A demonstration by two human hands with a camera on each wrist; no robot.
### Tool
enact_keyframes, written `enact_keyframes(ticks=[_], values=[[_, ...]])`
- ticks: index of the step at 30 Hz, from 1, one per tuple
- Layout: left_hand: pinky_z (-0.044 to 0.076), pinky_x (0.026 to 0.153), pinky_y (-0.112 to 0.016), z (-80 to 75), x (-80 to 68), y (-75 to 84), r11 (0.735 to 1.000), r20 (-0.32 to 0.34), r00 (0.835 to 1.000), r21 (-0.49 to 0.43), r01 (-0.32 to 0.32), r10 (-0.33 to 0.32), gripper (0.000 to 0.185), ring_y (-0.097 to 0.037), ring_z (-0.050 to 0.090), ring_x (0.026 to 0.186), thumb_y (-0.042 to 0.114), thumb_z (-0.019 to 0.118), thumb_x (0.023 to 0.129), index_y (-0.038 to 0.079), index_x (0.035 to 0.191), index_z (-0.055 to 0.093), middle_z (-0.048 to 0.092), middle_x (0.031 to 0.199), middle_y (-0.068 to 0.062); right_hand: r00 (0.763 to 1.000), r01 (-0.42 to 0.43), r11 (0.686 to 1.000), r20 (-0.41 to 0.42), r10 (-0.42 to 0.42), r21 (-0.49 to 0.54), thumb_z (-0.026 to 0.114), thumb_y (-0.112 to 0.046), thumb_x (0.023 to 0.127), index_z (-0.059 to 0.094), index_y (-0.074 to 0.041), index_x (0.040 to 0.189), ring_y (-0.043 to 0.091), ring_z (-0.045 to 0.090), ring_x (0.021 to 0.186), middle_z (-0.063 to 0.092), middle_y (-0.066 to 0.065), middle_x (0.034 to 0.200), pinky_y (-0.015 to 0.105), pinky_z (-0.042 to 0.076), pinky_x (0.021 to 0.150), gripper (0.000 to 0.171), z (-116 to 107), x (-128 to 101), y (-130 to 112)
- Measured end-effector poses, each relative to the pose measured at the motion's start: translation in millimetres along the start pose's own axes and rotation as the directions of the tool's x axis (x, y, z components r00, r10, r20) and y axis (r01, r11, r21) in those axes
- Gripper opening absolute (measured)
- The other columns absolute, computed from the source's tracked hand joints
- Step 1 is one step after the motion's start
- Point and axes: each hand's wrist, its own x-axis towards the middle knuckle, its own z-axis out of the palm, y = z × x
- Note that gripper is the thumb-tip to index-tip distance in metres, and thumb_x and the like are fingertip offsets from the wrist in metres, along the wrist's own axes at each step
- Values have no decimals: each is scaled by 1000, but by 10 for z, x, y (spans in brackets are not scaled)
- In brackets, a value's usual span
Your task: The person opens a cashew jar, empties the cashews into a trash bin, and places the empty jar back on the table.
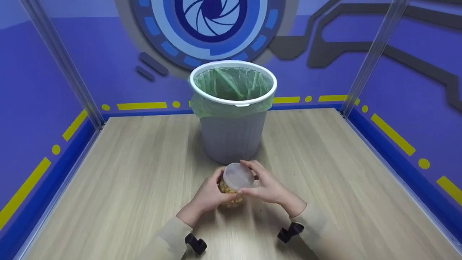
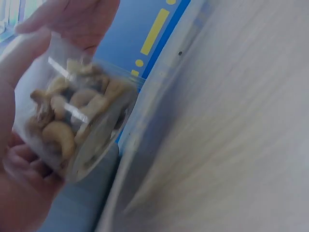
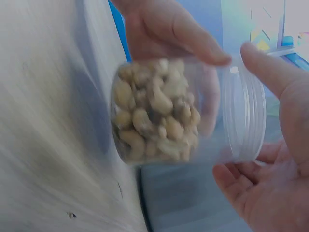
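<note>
A clear plastic jar (image 3: 154,113) partly filled with cashews stands low over the table in front of me, slightly tilted. Its round translucent lid (image 1: 238,176) faces up toward the head camera. My left hand (image 1: 211,193) grips the jar's body from the left, thumb across the near side and fingers behind. On the other side, my right hand (image 1: 267,186) holds the lid by its rim, thumb at the near edge and fingertips at the far edge. In the left wrist view, cashews (image 2: 72,111) show through the wall and the jar's base faces the tabletop.
Just beyond the jar stands a grey trash bin (image 1: 231,137) with a white rim (image 1: 236,102) and a green plastic liner (image 1: 207,108). The wooden table (image 1: 144,162) is bounded by blue panels (image 1: 415,90) at the back and both sides. Tiny dark specks dot the tabletop.
</note>
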Motion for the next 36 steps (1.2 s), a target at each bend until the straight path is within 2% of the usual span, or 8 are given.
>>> enact_keyframes(ticks=[5,11,16,22,29,36], values=[[53,91,-45,41,-34,61,991,-96,994,131,-29,42,82,-25,66,106,45,91,75,14,140,52,70,123,-11,994,-58,998,-89,56,-15,89,-24,82,45,8,147,34,54,129,53,21,142,47,54,97,85,95,-5,-52],[54,88,-44,70,-50,90,967,-131,984,241,-88,122,85,-25,66,106,45,92,73,9,139,53,68,122,-12,984,-98,993,-155,87,-65,91,-29,78,48,9,144,33,55,125,56,20,137,47,52,99,88,181,-12,-79],[54,90,-45,64,-50,95,966,-124,985,242,-87,120,84,-26,66,107,42,92,72,9,139,53,68,123,-12,980,-79,994,-188,64,-71,90,-26,79,50,7,142,33,56,124,58,19,134,44,52,97,82,206,-14,-71],[53,92,-48,46,-37,95,969,-109,989,239,-69,97,86,-28,65,109,41,92,72,7,140,53,67,124,-14,976,-99,995,-196,94,-16,92,-27,76,52,4,141,30,55,123,58,16,134,44,51,98,82,213,-6,-69],[53,91,-47,25,-35,103,967,-101,988,237,-91,118,87,-28,66,108,37,93,70,6,140,54,68,123,-14,973,-104,994,-204,105,16,94,-27,74,54,2,140,28,55,120,59,14,133,36,48,92,83,218,-5,-73],[54,90,-43,3,-31,106,963,-89,985,244,-119,144,85,-26,66,106,37,93,70,6,139,55,69,123,-12,976,-85,995,-198,92,42,94,-26,73,57,-2,139,28,54,120,59,13,133,38,46,93,80,211,-12,-53]])
